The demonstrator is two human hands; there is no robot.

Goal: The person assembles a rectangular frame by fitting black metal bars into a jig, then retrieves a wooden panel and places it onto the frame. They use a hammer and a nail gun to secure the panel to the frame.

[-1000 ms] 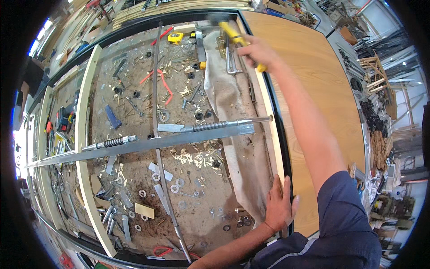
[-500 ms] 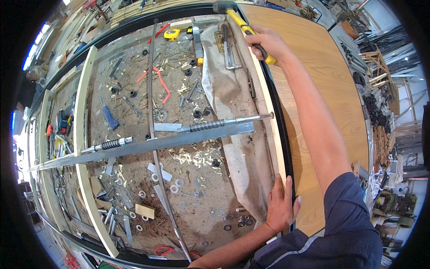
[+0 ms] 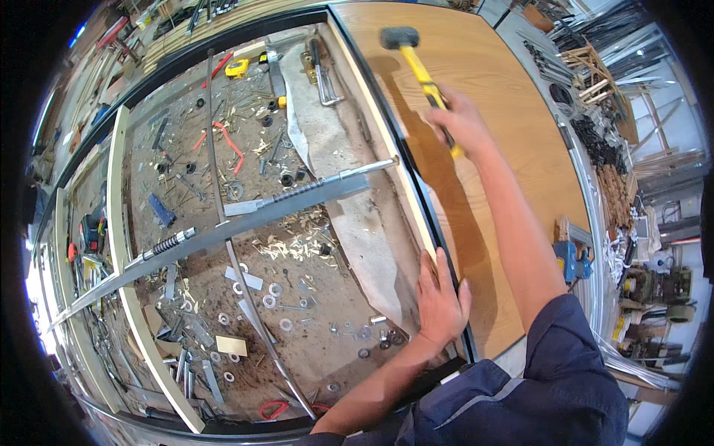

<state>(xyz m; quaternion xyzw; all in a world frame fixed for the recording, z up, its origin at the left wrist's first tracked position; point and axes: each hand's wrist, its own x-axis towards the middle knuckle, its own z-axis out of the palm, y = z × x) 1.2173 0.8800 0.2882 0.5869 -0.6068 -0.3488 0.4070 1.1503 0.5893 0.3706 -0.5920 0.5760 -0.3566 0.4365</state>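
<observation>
My right hand (image 3: pixel 462 125) is wrapped round the handle of a mallet (image 3: pixel 422 73) with a dark head and a yellow and black grip. The mallet hangs above a wood-grain panel (image 3: pixel 520 186), casting a shadow on it. Lower down, my left hand (image 3: pixel 440 301) rests with fingers stretched along a pale wooden strip (image 3: pixel 387 123), its thumb apart over the black frame edge (image 3: pixel 422 189). A metal rod with a spring (image 3: pixel 327 181) meets the strip between my two hands. Beside it runs a flat grey metal bar (image 3: pixel 253 229), crossing the frame.
Inside the frame lie washers (image 3: pixel 269 301), wood chips (image 3: pixel 286 249), a yellow tape measure (image 3: pixel 236 68) and several loose bolts. Pale wooden slats (image 3: pixel 117 186) cross the left part. A blue tool (image 3: pixel 569 260) lies beyond the panel's right edge; stacked metal and timber stand farther right.
The mallet has swung from above the frame's far edge to over the panel, in my right hand. My left hand stays on the strip. The whole view has shifted somewhat.
</observation>
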